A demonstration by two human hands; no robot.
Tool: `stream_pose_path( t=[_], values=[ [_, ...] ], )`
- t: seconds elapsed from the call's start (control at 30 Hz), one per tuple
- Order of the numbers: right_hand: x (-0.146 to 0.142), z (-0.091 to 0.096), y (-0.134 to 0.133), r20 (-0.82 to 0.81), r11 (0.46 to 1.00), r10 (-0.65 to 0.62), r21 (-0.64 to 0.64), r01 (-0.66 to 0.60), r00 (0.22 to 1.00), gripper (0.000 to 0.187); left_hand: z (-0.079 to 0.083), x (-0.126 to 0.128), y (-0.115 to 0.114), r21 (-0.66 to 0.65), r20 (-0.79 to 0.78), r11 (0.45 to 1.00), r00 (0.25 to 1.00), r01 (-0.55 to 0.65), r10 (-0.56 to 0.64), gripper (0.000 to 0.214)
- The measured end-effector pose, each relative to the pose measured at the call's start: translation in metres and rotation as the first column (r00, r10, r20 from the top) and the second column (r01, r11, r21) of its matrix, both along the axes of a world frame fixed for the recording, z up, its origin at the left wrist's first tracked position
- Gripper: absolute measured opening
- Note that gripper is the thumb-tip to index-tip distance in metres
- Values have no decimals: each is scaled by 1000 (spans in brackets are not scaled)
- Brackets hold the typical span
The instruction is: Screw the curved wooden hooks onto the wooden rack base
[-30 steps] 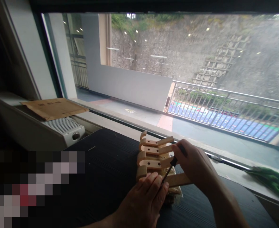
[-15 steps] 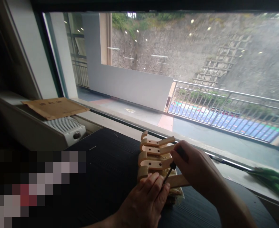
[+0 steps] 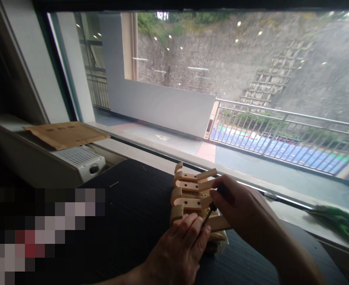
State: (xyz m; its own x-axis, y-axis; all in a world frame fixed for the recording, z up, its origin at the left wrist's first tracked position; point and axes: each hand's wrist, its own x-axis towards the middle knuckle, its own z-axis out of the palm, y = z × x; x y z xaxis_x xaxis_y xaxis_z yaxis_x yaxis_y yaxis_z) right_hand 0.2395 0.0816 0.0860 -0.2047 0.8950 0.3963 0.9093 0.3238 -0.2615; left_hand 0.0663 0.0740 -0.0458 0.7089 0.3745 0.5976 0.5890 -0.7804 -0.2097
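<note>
A row of pale wooden hook-shaped pieces (image 3: 189, 190) stands on the black table (image 3: 133, 213) by the window. My left hand (image 3: 180, 247) lies curled over the nearest wooden piece and presses it down. My right hand (image 3: 239, 208) is closed round a dark-handled screwdriver (image 3: 208, 211), whose thin shaft slants down to the left and meets the wood just beside my left fingers. A clear plastic bag (image 3: 220, 237) shows under the wood.
A white appliance (image 3: 82, 160) with a brown cardboard envelope (image 3: 64, 134) on top stands at the left. A green cloth (image 3: 337, 221) lies on the window sill at the right. A blurred-out patch (image 3: 44, 233) covers the lower left.
Both hands and the wooden pieces keep their places; the view has shifted slightly, and my right hand has crept a little left on the screwdriver.
</note>
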Motion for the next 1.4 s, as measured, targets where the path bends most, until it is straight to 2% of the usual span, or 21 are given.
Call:
stream_pose_path(
  t=[0.13, 0.33, 0.43, 0.53, 0.67, 0.73, 0.9, 1.1, 1.23, 1.4],
  values=[
    [0, -2, 3, -27, 1000, 5, -28, -6, 1000, 18, 2, 0, 0, -15, -19, 1000, 1000, -4, 4, 56],
    [9, -13, 22, -159, 991, -108, -95, 93, 981, 20, 5, -1, -2, -72, -87, 997, 996, -20, 14, 57],
    [11, -12, 23, -144, 987, -139, -103, 125, 980, 22, 4, -1, -2, -71, -86, 997, 996, -27, 21, 58],
    [8, -5, 13, -93, 993, -97, -77, 89, 991, 19, 5, -1, -2, -81, -84, 996, 996, -23, 16, 56],
    [2, 2, 0, -72, 998, 53, -37, -56, 996, 13, 4, -1, -3, -79, -57, 997, 998, -27, 22, 56],
    [0, 1, -1, -64, 995, 89, -28, -91, 994, 8, 4, -1, -3, -81, -47, 996, 999, -25, 21, 57],
    [-2, -7, 8, -48, 999, 41, 16, -40, 998, 11, 5, -2, -3, -67, -46, 998, 999, -20, 17, 54],
    [2, -11, 15, -26, 998, -69, 0, 69, 997, 16, 8, -2, -2, -60, -66, 998, 998, -17, 13, 54],
    [3, -6, 7, -17, 1000, -14, 26, 14, 1000, 16, 7, -1, -2, -59, -70, 998, 997, -25, 21, 57],
    [-2, 0, -1, 1, 997, 67, 31, -67, 998, 7, 4, -1, -2, -32, -22, 999, 1000, -20, 19, 55]
  ],
)
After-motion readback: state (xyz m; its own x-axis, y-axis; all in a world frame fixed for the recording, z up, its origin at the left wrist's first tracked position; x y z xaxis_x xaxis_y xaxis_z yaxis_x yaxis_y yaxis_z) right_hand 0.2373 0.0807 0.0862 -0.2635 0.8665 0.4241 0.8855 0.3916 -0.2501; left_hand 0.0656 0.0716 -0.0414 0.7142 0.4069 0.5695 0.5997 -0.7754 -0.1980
